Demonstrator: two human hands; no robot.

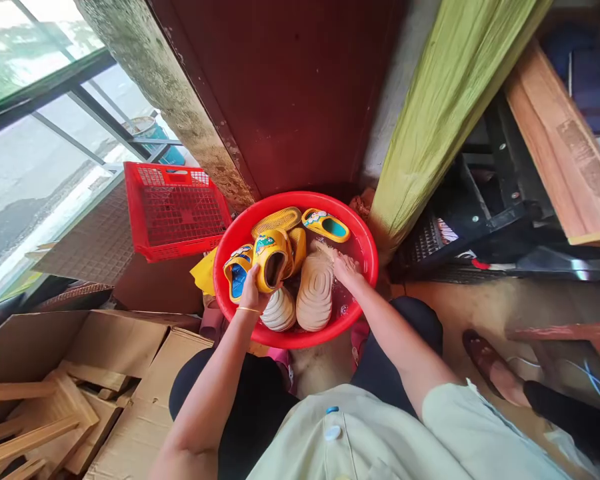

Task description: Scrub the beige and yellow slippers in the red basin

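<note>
A red basin (pixel 369 250) holds dark water and several slippers. My left hand (pixel 253 290) grips a yellow slipper (pixel 271 257) with a cartoon decoration, its opening facing me, above the others. My right hand (pixel 347 269) reaches into the basin at the right, fingers closed around a thin tan brush-like object (pixel 324 247) partly in the water. Just below it lies a beige slipper (pixel 315 293), ridged sole up, with a paler ridged slipper (pixel 279 311) to its left. A yellow slipper with blue lining (pixel 239 273) rests at the left rim; another with teal lining (pixel 327 225) is at the back.
A red plastic crate (pixel 180 210) stands left of the basin. Cardboard boxes with wooden pieces (pixel 45 427) are at lower left. Behind are a dark red door panel (pixel 290 93) and a green curtain (pixel 430 113). Another person's foot (pixel 495 367) is at right.
</note>
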